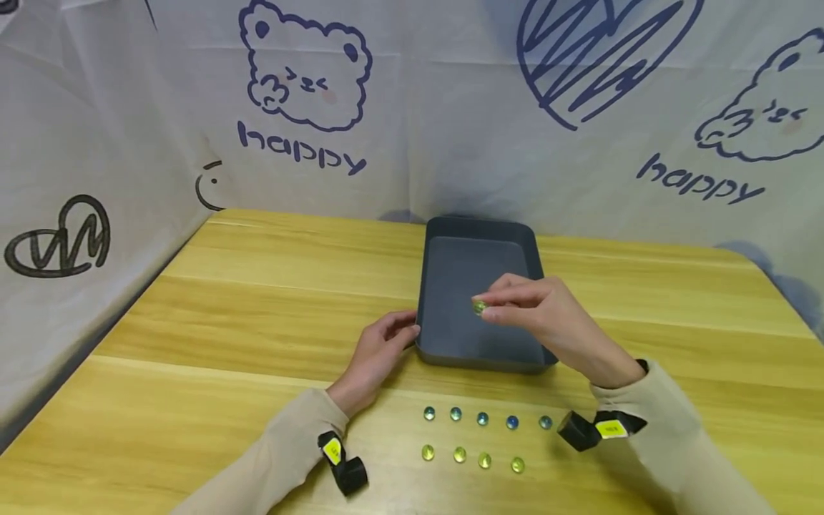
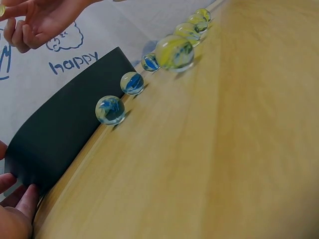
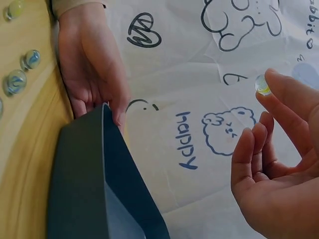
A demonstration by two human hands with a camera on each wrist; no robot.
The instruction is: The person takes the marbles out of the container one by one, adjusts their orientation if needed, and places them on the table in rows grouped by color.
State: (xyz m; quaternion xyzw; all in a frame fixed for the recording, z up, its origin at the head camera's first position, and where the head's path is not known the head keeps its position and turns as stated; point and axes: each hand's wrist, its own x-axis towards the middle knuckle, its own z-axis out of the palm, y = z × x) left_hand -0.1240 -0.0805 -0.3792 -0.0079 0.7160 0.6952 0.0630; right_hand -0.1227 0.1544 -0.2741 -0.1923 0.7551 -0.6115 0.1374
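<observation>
My right hand (image 1: 556, 318) pinches a yellow-green glass marble (image 1: 479, 307) between thumb and index finger, above a dark grey rectangular tray (image 1: 450, 286). In the right wrist view the marble (image 3: 262, 84) shows clear with a yellow swirl, and the other fingers curl loosely below it. My left hand (image 1: 373, 357) grips the tray at its near left corner. The right wrist view shows its thumb at the rim, while some fingers are hidden behind the wall. In front of the tray lies a row of several blue marbles (image 1: 482, 419). Nearer still is a row of several yellow-green marbles (image 1: 485, 460).
The wooden table (image 1: 290, 307) carries the tray close to its back edge. White cloth (image 1: 425, 107) with dark drawings hangs behind and at the left. A black wrist camera (image 1: 579, 430) on the right sleeve sits near the rightmost blue marble.
</observation>
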